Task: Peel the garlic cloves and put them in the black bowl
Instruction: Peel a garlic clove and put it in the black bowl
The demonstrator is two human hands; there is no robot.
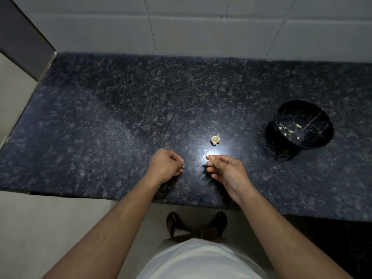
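Both hands hover close together over the near part of the counter, fingers curled. Pinched at the fingertips of the left hand (166, 165) is something small and pale, most likely a garlic clove (183, 165), though it is too small to make out clearly. Thumb and forefinger of the right hand (225, 169) are pressed together on a thin pale sliver, perhaps a scrap of skin; what it is cannot be told for sure. The two hands are apart, with a gap of bare stone between them.

Just beyond the right hand, a little farther from the person, a partly broken garlic bulb (215, 139) lies on the dark speckled granite counter (100, 127), beside a bright patch of reflected light. Well to the right stands the black bowl (304, 123) with thin gold veining, and several peeled cloves (290, 131) lie scattered on its bottom. Pale wall tiles (201, 27) rise at the far edge of the counter.
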